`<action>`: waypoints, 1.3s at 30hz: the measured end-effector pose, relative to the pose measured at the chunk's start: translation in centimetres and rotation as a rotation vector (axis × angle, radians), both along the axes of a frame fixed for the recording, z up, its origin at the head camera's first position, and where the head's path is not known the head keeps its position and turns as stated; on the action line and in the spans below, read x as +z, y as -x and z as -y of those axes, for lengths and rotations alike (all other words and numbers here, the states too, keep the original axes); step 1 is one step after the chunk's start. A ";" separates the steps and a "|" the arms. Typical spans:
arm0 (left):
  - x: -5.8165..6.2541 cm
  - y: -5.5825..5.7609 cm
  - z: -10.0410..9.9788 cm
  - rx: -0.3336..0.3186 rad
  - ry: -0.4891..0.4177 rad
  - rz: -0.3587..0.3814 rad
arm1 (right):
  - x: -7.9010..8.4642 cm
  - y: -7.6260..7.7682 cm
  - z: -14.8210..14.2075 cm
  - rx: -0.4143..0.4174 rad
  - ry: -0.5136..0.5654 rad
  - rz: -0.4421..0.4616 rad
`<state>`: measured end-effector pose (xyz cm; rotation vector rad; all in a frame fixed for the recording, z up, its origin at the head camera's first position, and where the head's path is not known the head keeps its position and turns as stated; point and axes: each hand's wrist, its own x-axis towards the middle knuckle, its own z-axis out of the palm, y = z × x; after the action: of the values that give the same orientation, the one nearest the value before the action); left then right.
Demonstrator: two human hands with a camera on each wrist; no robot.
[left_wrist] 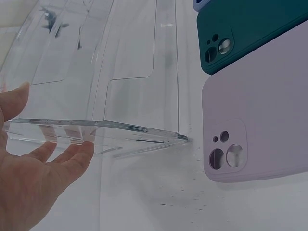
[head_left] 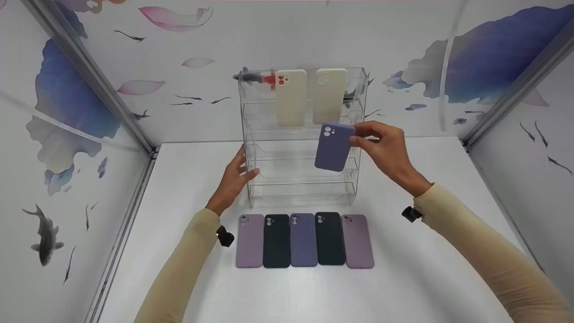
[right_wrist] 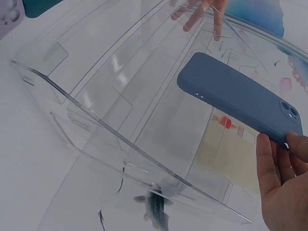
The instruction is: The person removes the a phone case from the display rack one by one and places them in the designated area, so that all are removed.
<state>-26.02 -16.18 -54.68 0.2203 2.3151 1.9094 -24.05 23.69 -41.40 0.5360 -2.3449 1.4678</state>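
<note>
A blue-purple phone case (head_left: 334, 148) hangs from my right hand (head_left: 385, 146), which pinches its upper right edge between thumb and fingers. The case is slightly tilted, in front of the middle tiers of a clear tiered display rack (head_left: 305, 189). At the rack's left side, my left hand (head_left: 235, 177) holds the side panel (left_wrist: 125, 126), its thumb on the inner side and fingers against the outer face. On the top tier stand two cream phone cases, a left one (head_left: 291, 98) and a right one (head_left: 330, 96), both upright.
In front of the rack lies a row of phone cases: a left lilac one (head_left: 250, 242), a dark green one (head_left: 276, 242), a blue-purple one (head_left: 303, 242), another dark green one (head_left: 331, 240) and a right lilac one (head_left: 358, 242). Patterned walls (head_left: 179, 121) enclose the white table (head_left: 412, 278).
</note>
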 end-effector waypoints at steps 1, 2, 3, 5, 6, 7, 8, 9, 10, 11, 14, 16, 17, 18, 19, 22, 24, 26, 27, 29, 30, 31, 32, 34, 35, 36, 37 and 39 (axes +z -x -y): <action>0.0 0.0 0.0 0.000 0.000 0.000 | 0.0 -0.1 -0.2 -0.005 0.002 0.005; 0.0 0.0 0.0 -0.001 -0.004 0.000 | -0.1 -0.2 -0.4 -0.009 0.005 0.008; 0.0 0.0 0.0 -0.002 -0.004 0.000 | -0.1 -0.3 -0.6 -0.011 0.010 0.011; 0.0 -0.1 0.1 -0.005 -0.006 0.000 | -0.2 -0.4 -1.0 -0.016 0.018 0.017; 0.0 -0.1 0.1 -0.006 -0.007 0.001 | -0.2 -0.5 -1.2 -0.021 0.020 0.021; 0.0 -0.1 0.1 -0.006 -0.007 0.001 | -0.3 -0.6 -1.4 -0.023 0.022 0.024; 0.1 -0.1 0.1 -0.006 -0.008 0.002 | -0.4 -0.6 -1.7 -0.025 0.024 0.026; 0.0 -0.1 0.1 -0.006 -0.008 0.001 | -0.5 -0.7 -1.9 -0.026 0.026 0.028; 0.0 -0.1 0.1 -0.006 -0.009 0.000 | -0.5 -0.8 -2.1 -0.028 0.024 0.030; 0.0 -0.1 0.1 -0.005 -0.008 -0.001 | -0.6 -0.9 -2.2 -0.031 0.022 0.032; 0.0 0.0 0.0 -0.005 -0.008 -0.006 | -0.7 -1.1 -2.7 -0.036 0.024 0.040; 0.1 0.0 0.1 -0.006 -0.007 -0.007 | -0.8 -1.4 -3.0 -0.046 0.021 0.047; 0.1 -0.1 0.1 -0.006 -0.007 -0.006 | -0.9 -1.4 -3.2 -0.051 0.021 0.051; 0.1 -0.1 0.1 -0.008 -0.010 -0.005 | -1.0 -1.5 -3.4 -0.054 0.023 0.053; 0.1 -0.1 0.1 -0.009 -0.011 -0.003 | -1.0 -1.6 -3.6 -0.056 0.022 0.052; 0.0 -0.1 0.2 -0.013 -0.015 0.001 | -1.4 -1.8 -4.1 -0.055 0.030 0.053; 0.0 -0.1 0.2 -0.015 -0.019 0.004 | -1.6 -2.0 -4.4 -0.056 0.031 0.054; 0.0 -0.1 0.2 -0.015 -0.023 0.007 | -1.8 -2.1 -4.7 -0.058 0.030 0.059; 0.0 0.0 0.2 -0.014 -0.022 0.008 | -1.9 -2.2 -4.8 -0.059 0.030 0.063; 0.0 0.0 0.2 -0.013 -0.022 0.008 | -2.2 -2.3 -5.1 -0.062 0.028 0.070; 0.0 0.0 0.2 -0.013 -0.021 0.007 | -2.3 -2.3 -5.2 -0.064 0.025 0.072; -0.1 0.0 0.2 -0.013 -0.019 0.006 | -2.4 -2.4 -5.3 -0.065 0.024 0.075; -0.1 0.0 0.2 -0.012 -0.018 0.005 | -2.5 -2.4 -5.4 -0.066 0.026 0.078; -0.1 0.0 0.2 -0.012 -0.016 0.004 | -2.7 -2.6 -5.6 -0.074 0.019 0.080; -0.1 0.0 0.2 -0.013 -0.015 0.005 | -2.8 -2.6 -5.7 -0.076 0.018 0.082; -0.1 0.0 0.2 -0.013 -0.016 0.006 | -2.9 -2.7 -5.8 -0.079 0.015 0.083; 0.0 0.0 0.2 -0.013 -0.017 0.007 | -3.0 -2.7 -5.9 -0.082 0.013 0.083; 0.0 0.0 0.2 -0.013 -0.015 0.013 | -3.3 -2.8 -6.2 -0.089 0.006 0.085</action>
<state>-25.97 -16.41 -54.68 0.2233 2.2866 1.9168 -21.28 29.86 -44.73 0.3698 -2.3953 1.4843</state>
